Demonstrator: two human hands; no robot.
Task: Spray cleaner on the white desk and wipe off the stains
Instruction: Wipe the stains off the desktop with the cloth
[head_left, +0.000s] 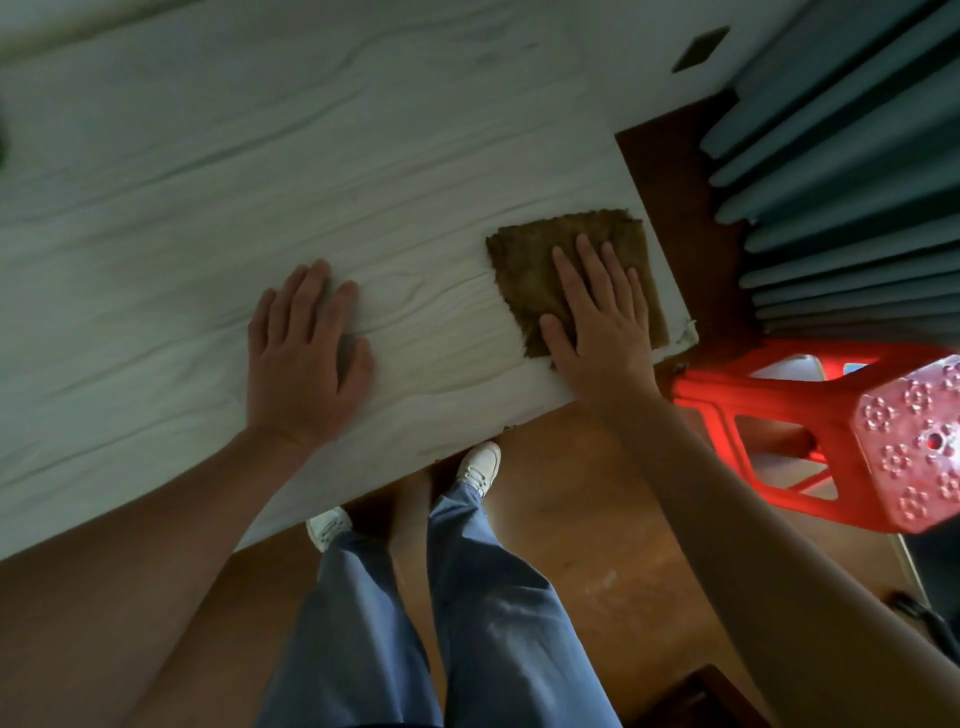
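Observation:
The white desk (260, 156) with a grey wood-grain pattern fills the upper left of the head view. A brown cloth (524, 265) lies flat near the desk's right front corner. My right hand (597, 317) presses flat on the cloth, fingers spread, palm down. My left hand (306, 358) rests flat on the bare desk to the left of the cloth, fingers apart and holding nothing. No spray bottle is in view.
A red plastic stool (831, 436) stands right of the desk corner. Grey-blue curtain folds (831, 156) hang at the upper right. Below the desk edge are a brown floor (597, 519), my blue trousers and white shoes.

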